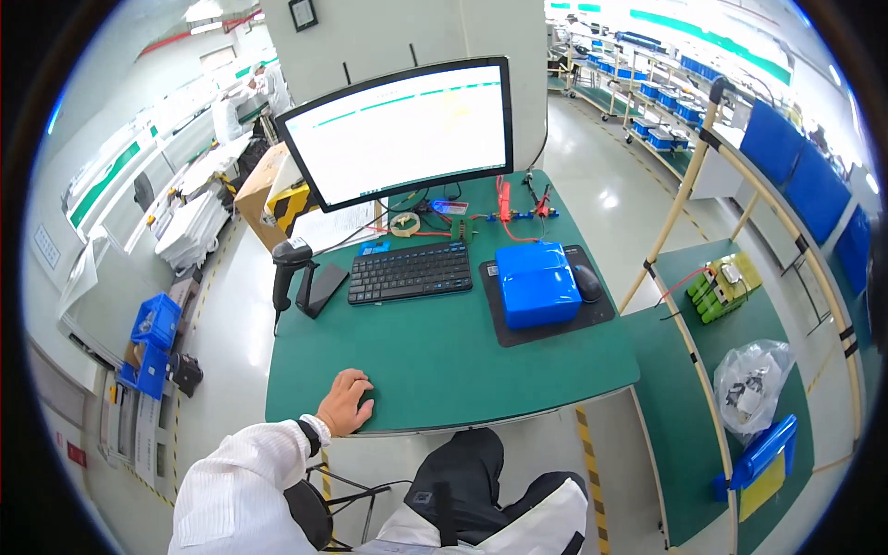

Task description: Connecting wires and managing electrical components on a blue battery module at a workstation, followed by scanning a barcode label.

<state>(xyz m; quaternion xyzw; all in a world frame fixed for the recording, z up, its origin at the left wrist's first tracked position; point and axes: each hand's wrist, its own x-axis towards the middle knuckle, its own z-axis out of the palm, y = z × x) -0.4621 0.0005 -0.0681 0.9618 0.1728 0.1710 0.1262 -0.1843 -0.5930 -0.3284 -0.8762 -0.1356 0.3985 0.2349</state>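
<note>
While the left hand [347, 402] lies flat, fingers loosely spread and holding nothing, on the near edge of the green tabletop [444, 361], the right hand is out of sight. Farther off and to the right sits a blue rectangular battery pack [537, 283] on a black mat [546, 328], its long axis running away from the person; beyond are a black keyboard [410, 272] and a monitor [402, 129].
</note>
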